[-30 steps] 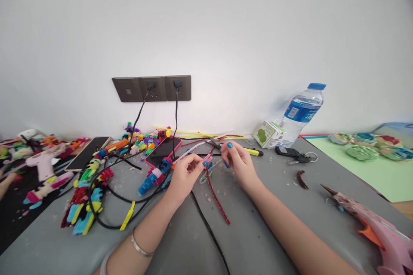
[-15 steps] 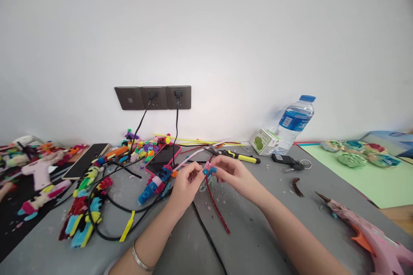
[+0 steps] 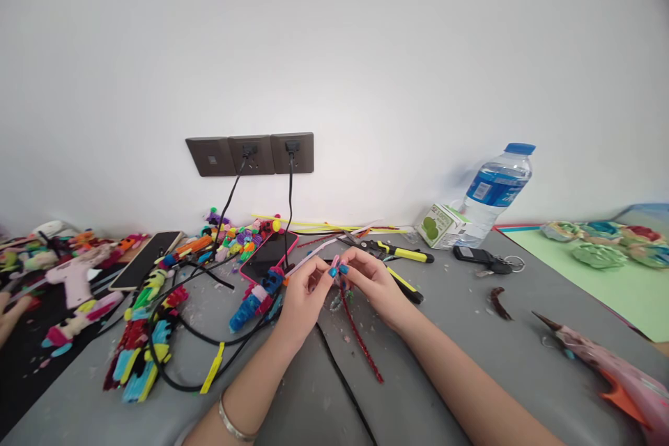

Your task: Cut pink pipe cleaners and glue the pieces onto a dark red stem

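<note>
My left hand (image 3: 306, 296) and my right hand (image 3: 373, 286) meet over the middle of the table. Thumbs and fingers of both pinch a small pink fuzzy piece (image 3: 335, 262), apparently pipe cleaner, mostly hidden by the fingertips. Below them a red tinsel pipe cleaner (image 3: 360, 341) slants across the tabletop; whether its upper end is held, I cannot tell. Yellow-and-black pliers (image 3: 405, 251) lie just beyond my right hand. Left of my left hand are a blue fuzzy pipe-cleaner figure (image 3: 243, 312) and a pink-edged phone (image 3: 269, 256).
Black cables (image 3: 182, 387) loop over the table (image 3: 418, 397) and under my forearms. At right are a pink glue gun (image 3: 621, 376), keys (image 3: 502, 265), a water bottle (image 3: 496, 188) and a small box (image 3: 440, 226). Another person's hand (image 3: 13, 313) shows at far left.
My fingertips have drawn closer together around the pink piece. The view has shifted slightly, and more of the pliers' handles shows beside my right hand.
</note>
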Demonstrator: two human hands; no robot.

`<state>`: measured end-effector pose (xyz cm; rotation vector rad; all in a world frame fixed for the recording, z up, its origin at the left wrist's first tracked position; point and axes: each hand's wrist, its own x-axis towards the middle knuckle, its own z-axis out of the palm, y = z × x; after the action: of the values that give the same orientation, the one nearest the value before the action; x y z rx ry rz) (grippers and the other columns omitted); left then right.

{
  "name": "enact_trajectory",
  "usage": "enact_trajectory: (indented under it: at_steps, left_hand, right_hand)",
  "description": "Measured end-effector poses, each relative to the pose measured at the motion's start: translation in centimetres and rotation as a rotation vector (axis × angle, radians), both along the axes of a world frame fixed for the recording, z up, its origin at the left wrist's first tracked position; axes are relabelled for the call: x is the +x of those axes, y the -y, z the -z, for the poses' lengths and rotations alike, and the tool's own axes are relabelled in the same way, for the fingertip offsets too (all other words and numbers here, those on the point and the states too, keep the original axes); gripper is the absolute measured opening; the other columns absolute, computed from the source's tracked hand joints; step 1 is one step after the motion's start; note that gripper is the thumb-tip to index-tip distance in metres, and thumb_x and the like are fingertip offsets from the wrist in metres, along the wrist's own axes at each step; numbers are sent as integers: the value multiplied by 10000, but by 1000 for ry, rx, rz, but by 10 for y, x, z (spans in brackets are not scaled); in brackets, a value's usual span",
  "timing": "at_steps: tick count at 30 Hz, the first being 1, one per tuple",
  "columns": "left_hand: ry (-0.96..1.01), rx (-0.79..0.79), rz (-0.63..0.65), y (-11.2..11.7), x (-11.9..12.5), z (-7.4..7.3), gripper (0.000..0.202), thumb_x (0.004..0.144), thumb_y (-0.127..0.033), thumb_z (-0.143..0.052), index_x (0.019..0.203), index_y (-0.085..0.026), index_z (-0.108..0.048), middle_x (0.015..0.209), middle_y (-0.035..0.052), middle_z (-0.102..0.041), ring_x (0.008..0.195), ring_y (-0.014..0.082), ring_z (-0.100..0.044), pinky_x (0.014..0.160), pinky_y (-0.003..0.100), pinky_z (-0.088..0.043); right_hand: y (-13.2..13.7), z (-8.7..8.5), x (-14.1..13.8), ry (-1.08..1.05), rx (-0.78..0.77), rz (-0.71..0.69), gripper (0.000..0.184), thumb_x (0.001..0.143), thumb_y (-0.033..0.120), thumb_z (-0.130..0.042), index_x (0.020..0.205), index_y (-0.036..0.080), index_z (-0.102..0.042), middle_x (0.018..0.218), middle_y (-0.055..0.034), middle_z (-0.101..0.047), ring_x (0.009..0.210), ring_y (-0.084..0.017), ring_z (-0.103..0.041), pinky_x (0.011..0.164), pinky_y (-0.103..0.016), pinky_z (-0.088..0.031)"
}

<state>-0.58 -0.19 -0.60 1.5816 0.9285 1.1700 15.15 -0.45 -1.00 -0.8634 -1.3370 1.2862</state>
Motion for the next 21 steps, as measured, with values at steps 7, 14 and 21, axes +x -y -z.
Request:
enact_trajectory:
  at_steps: [7, 14, 21]
  left_hand:
    - [-29, 6, 65, 0, -2, 2, 307, 917, -400, -532, 702, -187, -479, 638, -39, -412, 582, 110, -370, 561, 245, -289]
    - [-82, 56, 104, 0, -3, 3, 298, 929, -388, -517, 715, -186, -478, 655, -36, -399, 592, 114, -362, 563, 247, -282]
    - [-95, 70, 125, -2, -4, 4, 299, 937, -385, -506, 714, -188, -469, 662, -35, -396, 592, 114, -363, 561, 248, -280]
  right_hand:
    - [0, 3, 1, -65, 35, -18, 268, 860, 448, -691, 843, 200, -592, 760, 8, -572, 673, -127, -489, 627, -258, -407]
    - [1, 5, 1, -71, 35, -19, 267, 856, 441, -694, 838, 192, -598, 759, 11, -556, 672, -125, -477, 615, -252, -396]
    - [3, 5, 2, -64, 41, 3, 278, 853, 455, -691, 831, 197, -589, 749, 13, -551, 664, -128, -472, 614, -255, -393]
